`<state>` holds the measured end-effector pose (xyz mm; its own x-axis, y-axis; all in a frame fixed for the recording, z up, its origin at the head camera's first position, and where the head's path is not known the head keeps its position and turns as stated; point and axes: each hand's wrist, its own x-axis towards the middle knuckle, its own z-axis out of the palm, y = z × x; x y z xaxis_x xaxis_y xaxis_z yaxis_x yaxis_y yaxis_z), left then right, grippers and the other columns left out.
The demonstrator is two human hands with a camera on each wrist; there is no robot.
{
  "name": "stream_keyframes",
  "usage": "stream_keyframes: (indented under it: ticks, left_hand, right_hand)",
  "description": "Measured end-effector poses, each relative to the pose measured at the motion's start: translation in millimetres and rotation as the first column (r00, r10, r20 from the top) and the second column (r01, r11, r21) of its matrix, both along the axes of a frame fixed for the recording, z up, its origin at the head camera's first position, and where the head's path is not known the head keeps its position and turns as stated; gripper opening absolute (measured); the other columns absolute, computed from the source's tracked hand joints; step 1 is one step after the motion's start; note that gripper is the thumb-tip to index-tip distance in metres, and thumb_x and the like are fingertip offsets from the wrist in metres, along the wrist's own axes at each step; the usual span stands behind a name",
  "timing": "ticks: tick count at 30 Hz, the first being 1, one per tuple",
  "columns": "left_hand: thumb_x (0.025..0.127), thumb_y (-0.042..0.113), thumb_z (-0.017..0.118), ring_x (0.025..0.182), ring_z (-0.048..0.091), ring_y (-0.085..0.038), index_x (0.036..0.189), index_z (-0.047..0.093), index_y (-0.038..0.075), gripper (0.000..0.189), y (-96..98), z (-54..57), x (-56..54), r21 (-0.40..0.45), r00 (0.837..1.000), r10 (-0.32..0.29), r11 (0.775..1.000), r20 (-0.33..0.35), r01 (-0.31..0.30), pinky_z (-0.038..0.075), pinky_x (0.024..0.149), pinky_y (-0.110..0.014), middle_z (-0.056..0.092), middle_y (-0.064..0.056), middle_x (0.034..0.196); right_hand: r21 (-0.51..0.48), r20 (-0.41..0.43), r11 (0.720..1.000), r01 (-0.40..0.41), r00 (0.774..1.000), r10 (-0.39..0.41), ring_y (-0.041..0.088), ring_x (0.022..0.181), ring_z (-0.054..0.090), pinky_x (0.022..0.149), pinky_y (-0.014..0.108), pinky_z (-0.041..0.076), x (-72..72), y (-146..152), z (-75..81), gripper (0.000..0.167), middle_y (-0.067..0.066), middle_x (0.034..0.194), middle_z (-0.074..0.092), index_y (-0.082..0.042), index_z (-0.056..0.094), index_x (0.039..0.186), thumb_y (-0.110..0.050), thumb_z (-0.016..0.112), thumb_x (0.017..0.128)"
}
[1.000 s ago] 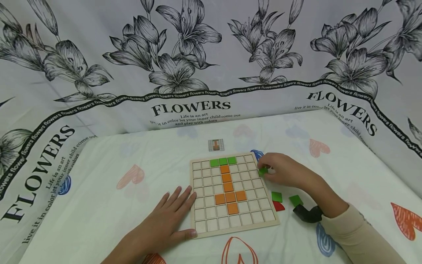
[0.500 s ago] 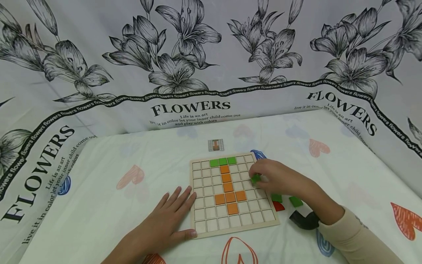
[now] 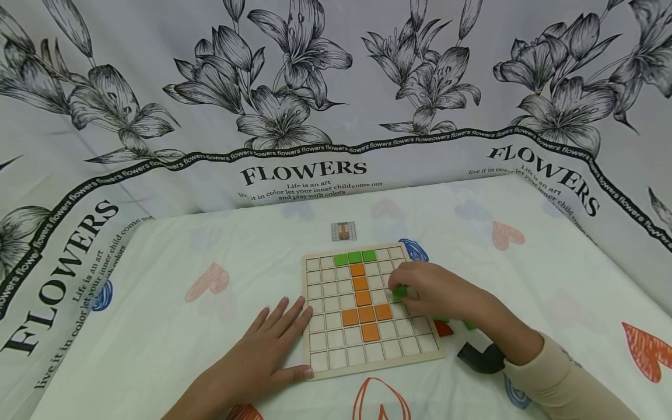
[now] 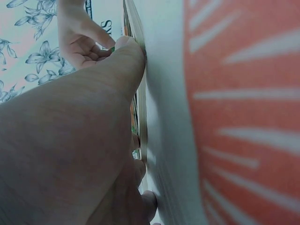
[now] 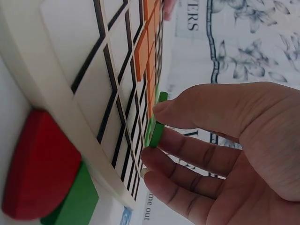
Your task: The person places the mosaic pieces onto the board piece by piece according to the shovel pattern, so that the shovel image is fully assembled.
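My right hand (image 3: pixel 438 290) pinches a green square tile (image 3: pixel 400 292) above the right half of a wooden grid board (image 3: pixel 333 357). In the right wrist view, the tile (image 5: pixel 157 134) is tilted on edge between thumb and fingers. Several orange tiles (image 3: pixel 366 314) form a cross-like figure on the board, topped by a row of three green tiles (image 3: pixel 354 257). Fingers spread, my left hand (image 3: pixel 265 347) lies flat by the board's left edge, its fingertips and thumb touching the frame. The left wrist view shows mostly that hand's thumb side (image 4: pixel 108 93).
Right of the board lie a red rounded piece (image 3: pixel 443 328), a partly hidden green tile (image 3: pixel 469 325) and a black curved piece (image 3: pixel 480 358). A small pattern card (image 3: pixel 343 231) lies behind the board. Heart-printed cloth covers the table; a floral curtain (image 3: pixel 294 76) hangs behind.
My right hand has moved left and toward me with the green tile, from the board's right edge to over its cells. The left hand has stayed still.
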<state>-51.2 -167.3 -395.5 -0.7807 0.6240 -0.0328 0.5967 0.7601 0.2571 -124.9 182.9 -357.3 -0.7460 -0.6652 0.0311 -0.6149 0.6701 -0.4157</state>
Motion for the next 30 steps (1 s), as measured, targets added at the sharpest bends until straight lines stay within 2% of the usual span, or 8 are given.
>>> stream_keyframes:
  ticks: [5,14,21,30]
  left_hand:
    - [0.094,0.072,0.043,0.151,0.014,-0.036,0.160,0.027,0.013,0.090,-0.1,-0.8,0.5,0.002,1.000,-0.004,1.000,-0.007,0.004,0.020,0.114,-0.062,0.017,-0.007,0.166]
    - [0.095,0.071,0.042,0.151,0.014,-0.036,0.160,0.026,0.013,0.089,-0.5,-1.3,0.4,0.003,1.000,-0.008,1.000,-0.015,0.008,0.020,0.114,-0.063,0.017,-0.007,0.166]
    - [0.095,0.072,0.043,0.151,0.014,-0.036,0.160,0.026,0.014,0.089,-0.6,-1.9,0.1,0.003,1.000,-0.005,1.000,-0.010,0.005,0.020,0.115,-0.062,0.018,-0.007,0.166]
    - [0.095,0.071,0.043,0.150,0.016,-0.037,0.160,0.027,0.013,0.088,-0.7,-1.2,0.5,0.003,0.999,-0.013,1.000,-0.031,0.013,0.021,0.114,-0.063,0.019,-0.008,0.166]
  right_hand:
    - [-0.017,0.006,0.999,-0.027,1.000,0.027,0.011,0.093,0.058,0.082,0.031,0.054,3.0,-4.7,-3.0,0.018,-0.008,0.100,0.066,-0.016,0.072,0.097,-0.001,0.074,0.086]
    - [-0.076,-0.006,0.981,-0.177,0.984,0.177,0.006,0.087,0.056,0.079,0.025,0.052,20.0,-23.1,-5.8,0.016,-0.013,0.093,0.063,-0.019,0.071,0.093,-0.005,0.073,0.086]
    - [-0.042,-0.019,0.975,-0.216,0.976,0.216,0.004,0.089,0.054,0.081,0.023,0.049,31.7,-33.4,-9.5,0.018,-0.016,0.093,0.059,-0.022,0.069,0.091,-0.006,0.073,0.085]
    - [-0.039,-0.069,0.973,-0.227,0.972,0.224,0.004,0.087,0.052,0.075,0.020,0.047,37.9,-42.2,-15.7,0.014,-0.015,0.095,0.060,-0.022,0.069,0.090,-0.011,0.075,0.086]
